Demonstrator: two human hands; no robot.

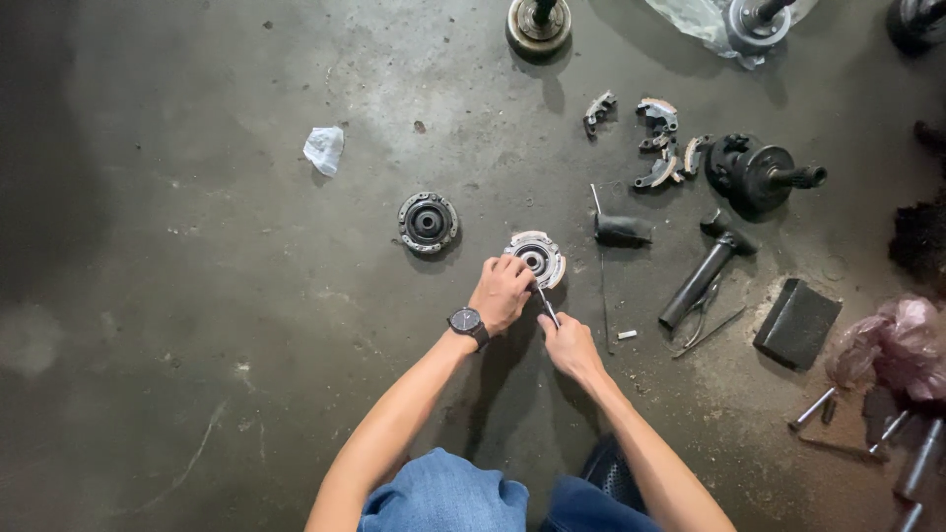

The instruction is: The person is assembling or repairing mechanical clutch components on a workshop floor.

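A round metal clutch-like part (pixel 540 254) with pale pads lies on the dark concrete floor. My left hand (pixel 502 292), a black watch on its wrist, rests on the part's near-left edge and holds it down. My right hand (pixel 569 342) grips a thin metal tool (pixel 546 303) whose tip points up into the part. A second round metal disc (pixel 428 222) with a black centre lies a little to the left, apart from both hands.
Loose brake-shoe-like pieces (pixel 658 143), a black hub with a shaft (pixel 757 172), a black cylinder (pixel 621 230), a long socket handle (pixel 702 279), a dark block (pixel 796 322), a pink bag (pixel 892 345) and bolts (pixel 892 433) lie right. A crumpled white wrapper (pixel 324 149) sits far left.
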